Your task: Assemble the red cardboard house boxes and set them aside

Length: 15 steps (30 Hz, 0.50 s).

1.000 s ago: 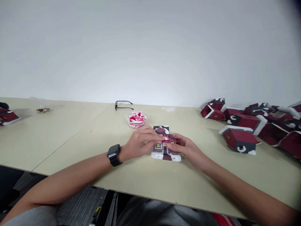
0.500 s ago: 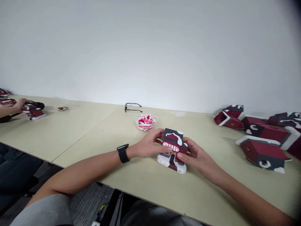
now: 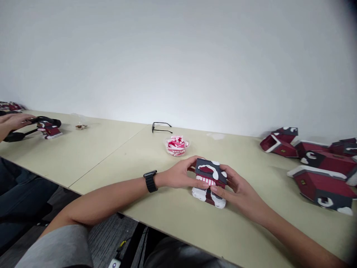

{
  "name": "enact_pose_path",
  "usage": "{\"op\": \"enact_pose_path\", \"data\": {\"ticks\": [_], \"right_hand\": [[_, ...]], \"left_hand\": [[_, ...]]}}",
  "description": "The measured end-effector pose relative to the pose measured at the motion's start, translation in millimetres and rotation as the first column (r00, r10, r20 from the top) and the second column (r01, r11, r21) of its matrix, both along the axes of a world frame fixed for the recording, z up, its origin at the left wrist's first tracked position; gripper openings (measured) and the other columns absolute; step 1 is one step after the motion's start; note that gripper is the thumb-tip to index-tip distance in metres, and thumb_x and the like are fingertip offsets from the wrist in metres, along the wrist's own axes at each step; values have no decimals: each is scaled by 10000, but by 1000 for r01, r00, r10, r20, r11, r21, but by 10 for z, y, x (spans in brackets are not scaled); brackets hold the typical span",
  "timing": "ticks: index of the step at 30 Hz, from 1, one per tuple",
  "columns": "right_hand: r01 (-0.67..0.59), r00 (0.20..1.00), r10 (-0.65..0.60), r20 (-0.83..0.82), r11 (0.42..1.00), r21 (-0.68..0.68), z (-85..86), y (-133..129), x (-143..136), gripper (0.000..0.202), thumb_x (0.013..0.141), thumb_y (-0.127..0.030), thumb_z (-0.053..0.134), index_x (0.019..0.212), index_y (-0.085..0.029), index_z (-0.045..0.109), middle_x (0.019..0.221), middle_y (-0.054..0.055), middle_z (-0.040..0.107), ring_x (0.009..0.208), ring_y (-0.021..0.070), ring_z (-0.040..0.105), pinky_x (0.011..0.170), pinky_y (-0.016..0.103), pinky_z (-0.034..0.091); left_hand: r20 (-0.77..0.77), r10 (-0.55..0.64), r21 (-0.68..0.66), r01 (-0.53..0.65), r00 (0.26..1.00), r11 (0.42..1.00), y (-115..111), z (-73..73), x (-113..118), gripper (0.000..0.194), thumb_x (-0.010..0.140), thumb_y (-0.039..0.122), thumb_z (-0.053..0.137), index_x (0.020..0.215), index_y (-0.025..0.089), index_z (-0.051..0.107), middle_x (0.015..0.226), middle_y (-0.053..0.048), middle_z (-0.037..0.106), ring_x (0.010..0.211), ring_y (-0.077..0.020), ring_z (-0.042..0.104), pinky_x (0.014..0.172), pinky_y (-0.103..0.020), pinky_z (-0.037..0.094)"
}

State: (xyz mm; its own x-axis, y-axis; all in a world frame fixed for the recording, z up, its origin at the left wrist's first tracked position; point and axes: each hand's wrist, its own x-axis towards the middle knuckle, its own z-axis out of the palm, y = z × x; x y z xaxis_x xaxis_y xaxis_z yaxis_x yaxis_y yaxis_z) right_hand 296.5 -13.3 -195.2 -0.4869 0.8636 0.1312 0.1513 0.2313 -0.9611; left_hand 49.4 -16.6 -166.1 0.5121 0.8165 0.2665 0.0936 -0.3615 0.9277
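A small model house [image 3: 217,178] with a dark grey roof, maroon walls, white snow patches and a red-and-white striped awning [image 3: 205,181] stands on the table before me. My left hand [image 3: 184,174] grips it from the left, fingers behind the roof and thumb on the awning. From the right, my right hand [image 3: 241,188] wraps round the house, its thumb pressing on the front near the awning's right end. The fingers at the back are partly hidden. Beyond the hands is a clear plastic bowl [image 3: 177,147] of red-and-white striped pieces.
Several maroon model houses [image 3: 325,186] lie on their sides at the right. Black glasses [image 3: 161,127] rest near the wall. Further left, a co-worker's hand [image 3: 18,121] is over black headphones [image 3: 52,121], beside another house [image 3: 50,130] and a clear container [image 3: 80,124] of small brown bits.
My view has shifted a little. My right thumb has moved left on the house front, close to my left thumb, and the house tips slightly. The co-worker's hand has come off the other house onto the headphones.
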Motion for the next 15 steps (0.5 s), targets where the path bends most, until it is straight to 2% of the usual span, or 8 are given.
{"op": "enact_pose_path", "data": {"ticks": [4, 9, 15], "right_hand": [[28, 999, -28, 19, 1000, 13, -6, 7, -9, 692, 802, -625, 869, 1320, -275, 573, 1235, 87, 712, 1116, 319, 695, 908, 430, 610], [-11, 1000, 10, 19, 999, 34, 44, 6, -27, 583, 816, -611, 863, 1217, -261, 625, 1150, 79, 727, 1055, 305, 709, 906, 429, 623], [-29, 999, 30, -24, 999, 33, -26, 42, -5, 578, 833, -584, 871, 1266, -269, 655, 1250, 91, 721, 1156, 319, 695, 991, 439, 606]], "left_hand": [[-31, 20, 87, -18, 999, 996, 0, -7, -4, 654, 748, 416, 942, 1268, 178, 627, 1218, -126, 707, 1129, -253, 671, 1029, -437, 515], [-55, 37, 175, -27, 998, 984, 8, -23, -7, 614, 757, 435, 930, 1239, 178, 648, 1152, -112, 722, 1075, -246, 680, 978, -408, 536], [-113, 66, 235, -38, 991, 971, -19, 5, -22, 609, 787, 472, 902, 1257, 181, 647, 1146, -106, 728, 1053, -241, 685, 943, -383, 550]]}}
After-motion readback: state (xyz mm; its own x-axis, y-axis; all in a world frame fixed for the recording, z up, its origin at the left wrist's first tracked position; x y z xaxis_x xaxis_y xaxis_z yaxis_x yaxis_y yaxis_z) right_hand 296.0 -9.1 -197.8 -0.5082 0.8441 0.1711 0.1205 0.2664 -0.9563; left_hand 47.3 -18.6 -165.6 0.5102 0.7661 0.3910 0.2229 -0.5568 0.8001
